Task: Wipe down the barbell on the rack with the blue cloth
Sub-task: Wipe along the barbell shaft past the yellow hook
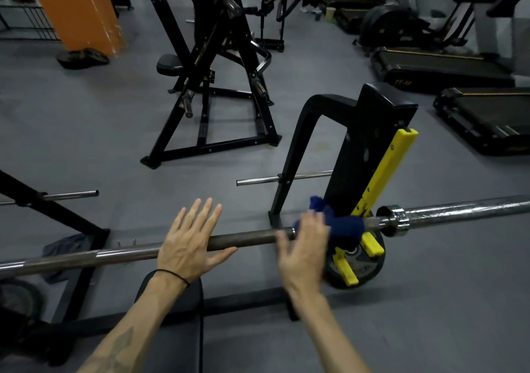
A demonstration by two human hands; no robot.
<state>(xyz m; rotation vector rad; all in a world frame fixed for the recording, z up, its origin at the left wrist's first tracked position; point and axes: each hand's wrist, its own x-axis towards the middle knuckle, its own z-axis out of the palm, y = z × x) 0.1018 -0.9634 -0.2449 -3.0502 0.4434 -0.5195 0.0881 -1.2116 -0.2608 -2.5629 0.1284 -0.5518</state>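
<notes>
L hand (pixel 187 240) flat, fingers spread, over barbell (pixel 246 236). R hand (pixel 304 246) fingers straight, blurry, seems touching blue cloth (pixel 338 223) on bar. Far-right treadmill (pixel 438 68) writing unreadable.

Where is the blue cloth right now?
The blue cloth is draped on the barbell right of centre, beside the yellow rack hook, just beyond the right hand.

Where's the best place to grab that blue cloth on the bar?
Probably the bunched middle of the blue cloth, where it drapes over the barbell beside the yellow rack hook. Come from above on the near side, fingers wrapping cloth and bar together.
</notes>
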